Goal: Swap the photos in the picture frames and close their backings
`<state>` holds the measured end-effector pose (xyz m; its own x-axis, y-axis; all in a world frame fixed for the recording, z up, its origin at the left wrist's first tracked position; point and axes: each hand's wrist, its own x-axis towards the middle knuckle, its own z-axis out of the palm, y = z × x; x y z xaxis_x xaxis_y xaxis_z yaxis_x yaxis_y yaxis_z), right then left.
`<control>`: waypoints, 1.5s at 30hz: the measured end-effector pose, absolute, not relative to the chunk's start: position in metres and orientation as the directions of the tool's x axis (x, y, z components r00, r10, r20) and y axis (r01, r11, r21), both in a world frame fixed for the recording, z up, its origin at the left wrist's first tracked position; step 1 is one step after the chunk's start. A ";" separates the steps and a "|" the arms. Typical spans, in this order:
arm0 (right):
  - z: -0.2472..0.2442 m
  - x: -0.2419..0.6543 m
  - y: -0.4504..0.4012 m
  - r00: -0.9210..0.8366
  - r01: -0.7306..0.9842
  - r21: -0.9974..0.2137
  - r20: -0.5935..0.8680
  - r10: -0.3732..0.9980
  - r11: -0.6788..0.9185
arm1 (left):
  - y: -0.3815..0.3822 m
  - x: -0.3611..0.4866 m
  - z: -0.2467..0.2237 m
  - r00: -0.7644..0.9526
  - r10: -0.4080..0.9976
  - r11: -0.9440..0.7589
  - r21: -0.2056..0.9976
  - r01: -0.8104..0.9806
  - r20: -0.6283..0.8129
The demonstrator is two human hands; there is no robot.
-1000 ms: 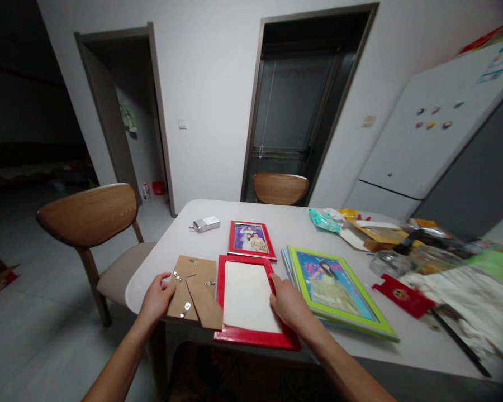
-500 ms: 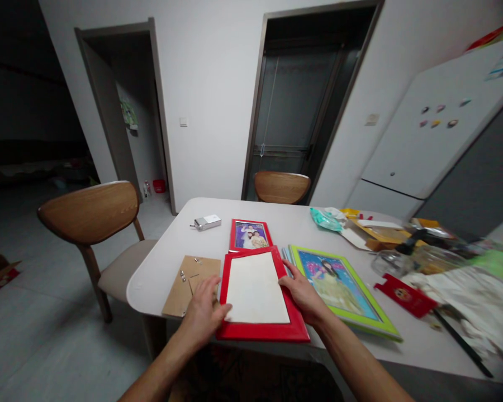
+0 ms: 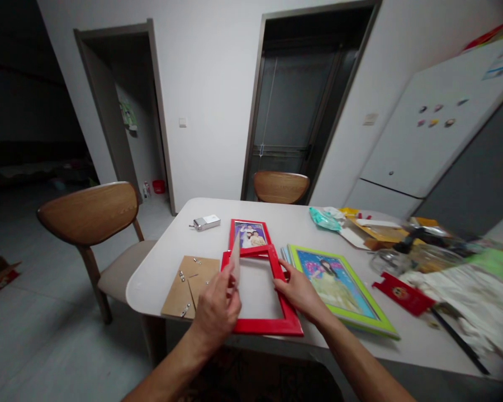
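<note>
A red picture frame point(image 3: 268, 326) is tilted at the table's near edge, and the white tabletop shows through its opening. My right hand point(image 3: 297, 290) is closed on its right side. Pinched in my left hand point(image 3: 218, 301) is a thin white sheet point(image 3: 235, 254), turned nearly edge-on above the frame's left side. Beside my left hand lies a brown backing board point(image 3: 178, 293) with metal clips. A smaller red framed photo point(image 3: 251, 235) lies just beyond the empty frame. To the right of my right hand is a green framed photo point(image 3: 335, 282).
A silver box-like device point(image 3: 207, 223) sits at the table's far left. Wrappers, a red card point(image 3: 404, 294), a black strip point(image 3: 461, 340) and white cloth point(image 3: 456, 296) crowd the right side. Wooden chairs stand at the left point(image 3: 92, 215) and behind the table point(image 3: 280, 187).
The white sheet has come up out of the red frame, lifted on edge by my left hand, leaving the opening see-through. My right hand has stayed on the frame's right side.
</note>
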<state>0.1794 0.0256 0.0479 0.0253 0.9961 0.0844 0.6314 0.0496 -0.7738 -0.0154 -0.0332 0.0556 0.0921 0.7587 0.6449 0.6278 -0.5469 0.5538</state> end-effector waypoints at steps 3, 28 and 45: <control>0.037 0.182 0.027 -0.027 0.857 -0.502 0.182 0.983 0.116 | -0.032 -0.043 0.054 -0.144 0.865 -0.327 0.759 0.563 0.480; 0.018 0.133 0.021 -0.232 0.743 -0.614 0.138 0.963 0.268 | -0.028 -0.087 0.018 -0.123 0.975 -0.031 0.658 0.753 0.187; 0.033 0.115 0.017 -0.267 -0.284 -0.929 -0.160 0.950 -0.237 | -0.025 -0.068 0.035 0.119 0.967 0.255 0.882 -0.397 -0.226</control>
<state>0.1149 0.0171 0.0328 -0.2675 0.9501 -0.1604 -0.2844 -0.2369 -0.9290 -0.0677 -0.0253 0.0352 0.1188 0.9669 -0.2258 -0.3972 0.2547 0.8817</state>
